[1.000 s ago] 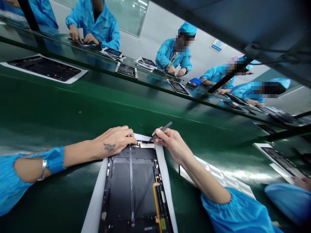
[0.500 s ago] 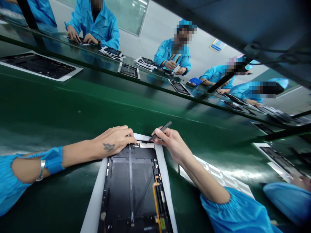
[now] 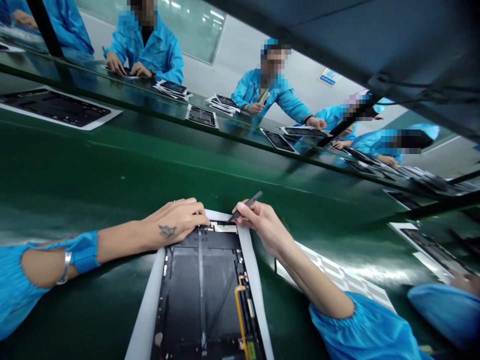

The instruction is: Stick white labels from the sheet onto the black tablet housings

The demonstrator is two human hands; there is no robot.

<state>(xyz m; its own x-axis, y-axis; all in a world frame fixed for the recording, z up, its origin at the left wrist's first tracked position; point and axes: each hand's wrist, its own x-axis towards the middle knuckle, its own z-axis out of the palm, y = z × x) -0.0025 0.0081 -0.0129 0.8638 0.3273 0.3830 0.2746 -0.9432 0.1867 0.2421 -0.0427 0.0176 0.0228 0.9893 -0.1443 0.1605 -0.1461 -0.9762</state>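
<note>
An opened tablet (image 3: 198, 295) lies face down with its dark inner casing showing, and a yellow flex cable (image 3: 240, 310) runs along its right side. It rests on a white sheet (image 3: 148, 310). My left hand (image 3: 176, 218) lies curled over the tablet's far edge, and its fingertips are hidden. My right hand (image 3: 260, 222) pinches black tweezers (image 3: 247, 207), whose tip reaches the same far edge near a small pale strip (image 3: 225, 228).
The green workbench (image 3: 93, 170) runs beneath everything. A patterned white sheet (image 3: 337, 272) lies right of my right arm. Several co-workers in blue sit across a raised glossy shelf (image 3: 150, 100) holding more tablets on white sheets. A blue sleeve (image 3: 442, 315) shows at lower right.
My hands and the tweezers stay almost still, with the view shifting slightly. The co-worker opposite has stretched one arm to the right, towards a tablet on the shelf.
</note>
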